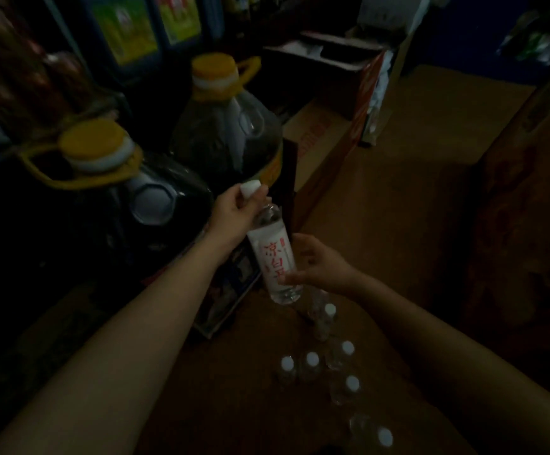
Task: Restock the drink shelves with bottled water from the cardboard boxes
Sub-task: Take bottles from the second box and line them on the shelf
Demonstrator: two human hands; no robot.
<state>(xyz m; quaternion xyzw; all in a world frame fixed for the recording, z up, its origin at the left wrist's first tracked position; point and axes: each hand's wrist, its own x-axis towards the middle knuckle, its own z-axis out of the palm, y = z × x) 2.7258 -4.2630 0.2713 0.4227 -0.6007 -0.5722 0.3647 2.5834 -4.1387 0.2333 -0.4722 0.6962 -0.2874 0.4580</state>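
Oil jugs (pixel 224 126) beside bottle (pixel 275 257) (dim)

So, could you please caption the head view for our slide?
Both hands, left hand and right hand, hold a water bottle above capped bottles.

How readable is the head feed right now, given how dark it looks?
Head view: badly underexposed, with wide-angle bending at the edges; the held water bottle and its red label stay legible, the floor bottles' white caps stand out, but the shelves at upper left are dark and smeared.

water bottle (pixel 275 257): clear glossy plastic, matt paper-like label | oil jugs (pixel 224 126): glossy translucent plastic, yellow caps | boxes (pixel 316 142): matt brown cardboard
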